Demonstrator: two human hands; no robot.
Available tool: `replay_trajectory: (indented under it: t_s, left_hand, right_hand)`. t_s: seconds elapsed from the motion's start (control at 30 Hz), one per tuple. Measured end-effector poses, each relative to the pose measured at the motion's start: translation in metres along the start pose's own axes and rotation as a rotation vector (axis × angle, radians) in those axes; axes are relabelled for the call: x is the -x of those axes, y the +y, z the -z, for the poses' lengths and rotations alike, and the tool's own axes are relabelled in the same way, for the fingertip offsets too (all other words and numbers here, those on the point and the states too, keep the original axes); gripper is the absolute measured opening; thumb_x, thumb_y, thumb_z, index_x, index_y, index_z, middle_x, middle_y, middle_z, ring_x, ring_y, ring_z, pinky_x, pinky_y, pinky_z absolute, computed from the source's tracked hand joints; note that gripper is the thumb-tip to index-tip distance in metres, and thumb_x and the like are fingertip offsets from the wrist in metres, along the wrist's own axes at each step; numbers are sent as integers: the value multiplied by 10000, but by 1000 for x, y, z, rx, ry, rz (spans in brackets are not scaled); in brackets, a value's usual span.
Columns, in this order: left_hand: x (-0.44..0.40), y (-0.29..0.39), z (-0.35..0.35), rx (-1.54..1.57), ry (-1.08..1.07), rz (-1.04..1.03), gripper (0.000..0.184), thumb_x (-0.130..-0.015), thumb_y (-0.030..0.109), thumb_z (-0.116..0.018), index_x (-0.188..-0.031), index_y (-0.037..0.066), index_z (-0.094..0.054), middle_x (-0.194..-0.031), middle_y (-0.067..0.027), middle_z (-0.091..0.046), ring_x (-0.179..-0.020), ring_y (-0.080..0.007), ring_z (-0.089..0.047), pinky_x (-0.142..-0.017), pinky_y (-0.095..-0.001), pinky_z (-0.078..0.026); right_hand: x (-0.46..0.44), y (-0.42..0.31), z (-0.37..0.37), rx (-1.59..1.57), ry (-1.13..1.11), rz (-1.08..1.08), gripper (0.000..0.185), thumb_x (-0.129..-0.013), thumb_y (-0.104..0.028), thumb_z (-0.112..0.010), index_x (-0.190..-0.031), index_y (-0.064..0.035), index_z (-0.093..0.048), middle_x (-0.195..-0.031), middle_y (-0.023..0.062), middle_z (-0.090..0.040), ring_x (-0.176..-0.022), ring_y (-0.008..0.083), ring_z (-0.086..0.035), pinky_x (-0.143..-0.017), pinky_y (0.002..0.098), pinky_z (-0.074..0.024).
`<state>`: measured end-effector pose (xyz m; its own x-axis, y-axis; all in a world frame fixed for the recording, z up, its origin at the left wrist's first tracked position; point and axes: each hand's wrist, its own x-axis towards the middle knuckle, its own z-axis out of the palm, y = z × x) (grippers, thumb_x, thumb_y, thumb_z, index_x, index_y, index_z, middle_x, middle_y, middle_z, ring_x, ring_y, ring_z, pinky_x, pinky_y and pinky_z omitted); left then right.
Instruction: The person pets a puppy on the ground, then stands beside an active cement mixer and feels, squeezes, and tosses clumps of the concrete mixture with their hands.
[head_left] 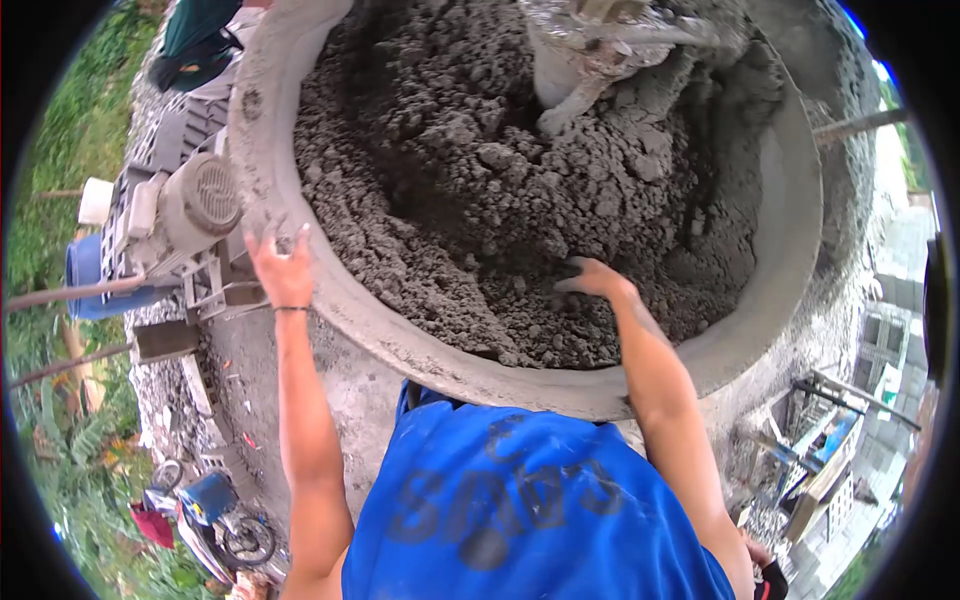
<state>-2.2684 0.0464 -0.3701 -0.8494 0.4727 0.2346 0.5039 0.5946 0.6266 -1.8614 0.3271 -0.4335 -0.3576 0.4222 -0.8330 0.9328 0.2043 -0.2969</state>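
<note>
A large round mixing pan fills the upper part of the head view, its wall coated grey. Inside lies a crumbly grey mortar mix, loose and clumped. My left hand is at the pan's left rim with its fingers spread, and a dark band circles the wrist. Over the near right part of the mix, my right hand reaches in, its grey-smeared fingers apart and nothing visible in them. Whether its fingertips touch the mix I cannot tell. A caked mixer shaft housing rises from the mix at the top.
A grey electric motor sits left of the pan. Beyond it are a blue barrel and a white bucket. A motorcycle stands lower left. Hollow blocks lie right. Parts of people show at top left and bottom right.
</note>
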Motion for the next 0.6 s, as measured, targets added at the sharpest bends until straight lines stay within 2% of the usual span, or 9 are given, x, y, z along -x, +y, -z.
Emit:
replay_trajectory:
  t_s: [0.03,0.07,0.13,0.23,0.3,0.4,0.5,0.57,0.6]
  left_hand:
    - [0,3,-2,16,-12,-10,451,-805,263,-743,-1171,22,-635,-1439,-307,-349,-1364,-405,-331,-1110,-433,-298]
    - [0,6,-1,16,3,5,429,-806,267,-742,-1154,35,-648,-1444,-316,-338,-1372,-400,-320,-1113,-431,-293]
    - [0,6,1,15,7,15,406,-808,270,-741,-1138,47,-661,-1448,-325,-326,-1381,-395,-310,-1115,-430,-288]
    - [3,9,1,27,8,100,379,-818,279,-725,-1124,61,-678,-1470,-313,-306,-1398,-385,-287,-1122,-423,-275]
    - [3,5,-2,20,15,107,378,-819,276,-723,-1128,62,-679,-1472,-306,-307,-1397,-380,-291,-1122,-423,-276]
    - [1,3,-1,28,18,74,371,-823,272,-720,-1124,58,-685,-1474,-294,-309,-1392,-373,-302,-1120,-420,-278]
    - [4,1,1,49,8,45,350,-827,265,-718,-1104,52,-694,-1474,-284,-312,-1386,-368,-311,-1120,-411,-277]
    - [2,1,0,95,12,42,327,-828,251,-720,-1084,48,-702,-1475,-273,-313,-1386,-359,-311,-1125,-395,-270]
    - [3,1,-1,86,10,44,327,-828,251,-720,-1084,48,-702,-1475,-273,-313,-1386,-359,-311,-1125,-395,-270]
  right_hand:
    - [-11,1,-12,87,74,60,716,-704,-486,-741,-1295,-110,-593,-1289,155,-597,-1218,294,-542,-1027,410,-414]
    - [-18,-9,-15,164,-98,59,749,-687,-503,-750,-1300,-105,-588,-1276,161,-601,-1228,307,-533,-1034,402,-414]
    - [-46,-6,-47,279,-21,34,778,-648,-512,-781,-1261,-69,-600,-1276,162,-596,-1205,328,-539,-999,407,-448]
    - [-53,-12,-57,409,42,43,735,-701,-458,-762,-1290,-65,-567,-1311,144,-573,-1210,317,-533,-982,414,-466]
    - [-62,-16,-52,406,-118,-47,707,-766,-413,-723,-1343,-63,-512,-1339,138,-549,-1228,313,-518,-989,430,-467]
    - [-61,-20,-65,372,-190,-48,657,-811,-380,-685,-1358,-66,-502,-1339,149,-547,-1238,311,-512,-993,439,-469]
    - [-37,-39,-68,383,-324,-48,671,-792,-431,-685,-1351,-96,-527,-1355,130,-542,-1234,308,-522,-988,448,-473]
    - [-55,-19,-80,456,-426,3,750,-745,-536,-694,-1339,-104,-541,-1322,113,-577,-1201,315,-549,-967,453,-480]
    - [-52,-20,-82,455,-434,8,750,-745,-536,-694,-1339,-104,-541,-1322,113,-577,-1201,315,-549,-967,453,-480]
